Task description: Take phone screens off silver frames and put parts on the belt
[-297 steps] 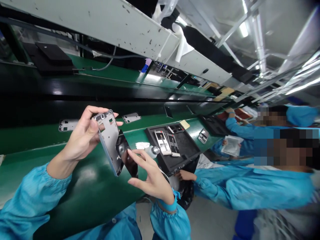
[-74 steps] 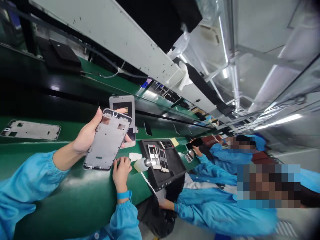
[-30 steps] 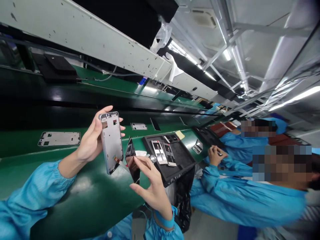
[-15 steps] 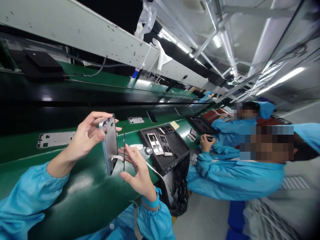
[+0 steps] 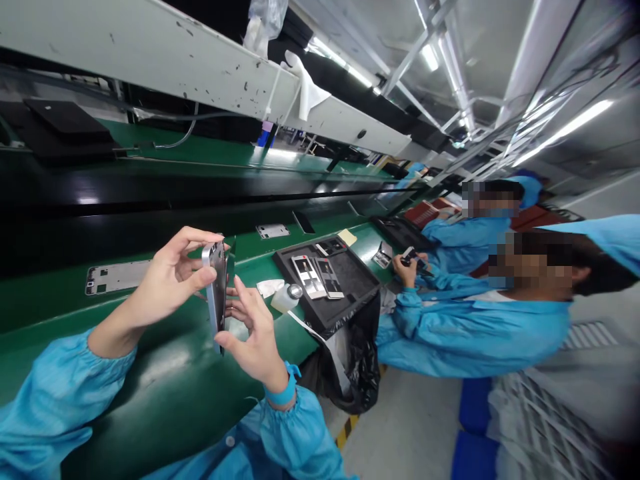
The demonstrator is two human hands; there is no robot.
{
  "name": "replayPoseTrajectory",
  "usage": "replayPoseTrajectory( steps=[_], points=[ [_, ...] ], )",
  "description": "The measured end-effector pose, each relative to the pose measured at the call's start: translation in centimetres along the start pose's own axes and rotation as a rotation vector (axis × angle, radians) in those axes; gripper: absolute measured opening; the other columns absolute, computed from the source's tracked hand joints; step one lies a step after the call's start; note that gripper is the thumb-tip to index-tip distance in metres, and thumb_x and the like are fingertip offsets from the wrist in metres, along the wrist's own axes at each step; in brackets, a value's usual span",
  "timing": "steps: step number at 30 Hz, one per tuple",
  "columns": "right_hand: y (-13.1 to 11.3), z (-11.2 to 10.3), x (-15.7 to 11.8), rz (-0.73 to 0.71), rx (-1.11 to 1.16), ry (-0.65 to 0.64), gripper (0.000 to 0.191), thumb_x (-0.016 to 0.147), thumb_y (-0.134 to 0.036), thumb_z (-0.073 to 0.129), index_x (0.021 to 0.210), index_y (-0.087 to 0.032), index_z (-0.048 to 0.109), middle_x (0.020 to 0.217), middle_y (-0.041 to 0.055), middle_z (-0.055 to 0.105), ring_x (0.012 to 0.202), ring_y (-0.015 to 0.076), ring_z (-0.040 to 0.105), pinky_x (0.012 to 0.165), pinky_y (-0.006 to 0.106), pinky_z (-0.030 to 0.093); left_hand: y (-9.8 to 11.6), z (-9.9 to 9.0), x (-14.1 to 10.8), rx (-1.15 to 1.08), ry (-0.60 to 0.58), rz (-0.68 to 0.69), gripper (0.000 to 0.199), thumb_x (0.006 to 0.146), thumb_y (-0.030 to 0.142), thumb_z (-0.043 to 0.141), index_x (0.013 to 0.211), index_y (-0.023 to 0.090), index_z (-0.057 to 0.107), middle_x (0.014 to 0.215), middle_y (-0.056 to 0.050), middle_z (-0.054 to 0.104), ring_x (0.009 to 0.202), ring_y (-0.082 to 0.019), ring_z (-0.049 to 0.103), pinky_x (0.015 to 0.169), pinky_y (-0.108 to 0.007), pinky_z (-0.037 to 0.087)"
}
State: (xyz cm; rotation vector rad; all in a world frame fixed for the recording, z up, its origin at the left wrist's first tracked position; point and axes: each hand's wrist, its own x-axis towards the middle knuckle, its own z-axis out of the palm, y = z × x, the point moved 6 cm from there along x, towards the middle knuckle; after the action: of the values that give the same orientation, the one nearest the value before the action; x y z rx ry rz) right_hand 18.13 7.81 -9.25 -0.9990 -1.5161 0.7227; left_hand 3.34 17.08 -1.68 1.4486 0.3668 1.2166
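Factory electronics assembly line: green conveyor belt (image 5: 165, 357) under your left hand (image 5: 167, 280), tray of phone frames (image 5: 355, 293) just past your right hand (image 5: 250, 333), blue-smocked workers (image 5: 465, 333) lined up beyond.

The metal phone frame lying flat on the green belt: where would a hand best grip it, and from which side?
Probably by the two long edges of the metal phone frame, coming down from above. It lies flat and thin on the green belt, leaving little room for fingers beneath, and its middle is pierced with cut-outs. The left hand holds a similar frame by its edges.
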Motion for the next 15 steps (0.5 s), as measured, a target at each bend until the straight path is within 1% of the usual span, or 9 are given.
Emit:
replayPoseTrajectory(
  steps=[4, 8, 10, 12, 15],
  points=[
    [0.7, 0.7, 0.3, 0.040, -0.026, 0.016, 0.097, 0.088, -0.075, 0.071, 0.168, -0.031, 0.037, 0.128, 0.0123, 0.057, 0.104, 0.0244, 0.070, 0.093, 0.042, 0.066, 0.0, 0.1, 0.2, 0.027, 0.027, 0.002, 0.038, 0.085, 0.039, 0.088, 0.114, 0.020, 0.074, 0.104, -0.008, 0.075, 0.081, -0.020, 0.074, 0.061, -0.023, 0.063],
    [0.4, 0.8, 1.0, -0.035, -0.016, 0.032, 0.093, 0.091, -0.073, 0.070, 0.168, -0.031, 0.037, 0.129, 0.0127, 0.056, 0.105, 0.0236, 0.069, 0.095, 0.042, 0.064, 0.4, -0.3, 0.3, 0.083, 0.090, 0.047, 0.038, 0.085, 0.045, 0.087, 0.111, 0.020, 0.075, 0.107, -0.010, 0.075, 0.087, -0.021, 0.074, 0.072, -0.025, 0.063],
    [0.3, 0.8, 1.3, -0.063, -0.054, 0.044, 0.090, 0.091, -0.071, 0.072, 0.166, -0.029, 0.043, 0.129, 0.0132, 0.056, 0.109, 0.0248, 0.068, 0.098, 0.043, 0.063, 0.5, -0.6, 0.2, 0.095, 0.110, 0.052, 0.041, 0.085, 0.047, 0.087, 0.113, 0.020, 0.074, 0.114, -0.011, 0.074, 0.087, -0.021, 0.075, 0.071, -0.026, 0.064],
    [0.5, 0.7, 1.6, -0.075, -0.132, 0.046, 0.085, 0.090, -0.069, 0.075, 0.160, -0.027, 0.052, 0.130, 0.0142, 0.056, 0.114, 0.0269, 0.067, 0.102, 0.045, 0.061, 0.4, -0.5, 0.0, 0.077, 0.109, 0.041, 0.044, 0.086, 0.049, 0.086, 0.116, 0.021, 0.071, 0.123, -0.013, 0.072, 0.085, -0.022, 0.077, 0.072, -0.030, 0.066],
    [0.7, 0.7, 1.9, -0.119, -0.190, 0.044, 0.075, 0.087, -0.062, 0.082, 0.151, -0.026, 0.064, 0.132, 0.0149, 0.056, 0.116, 0.0289, 0.067, 0.104, 0.047, 0.061, -0.1, 0.4, -0.5, 0.007, 0.102, 0.008, 0.047, 0.090, 0.048, 0.082, 0.124, 0.021, 0.066, 0.128, -0.015, 0.071, 0.096, -0.027, 0.079, 0.079, -0.038, 0.068]
  ],
)
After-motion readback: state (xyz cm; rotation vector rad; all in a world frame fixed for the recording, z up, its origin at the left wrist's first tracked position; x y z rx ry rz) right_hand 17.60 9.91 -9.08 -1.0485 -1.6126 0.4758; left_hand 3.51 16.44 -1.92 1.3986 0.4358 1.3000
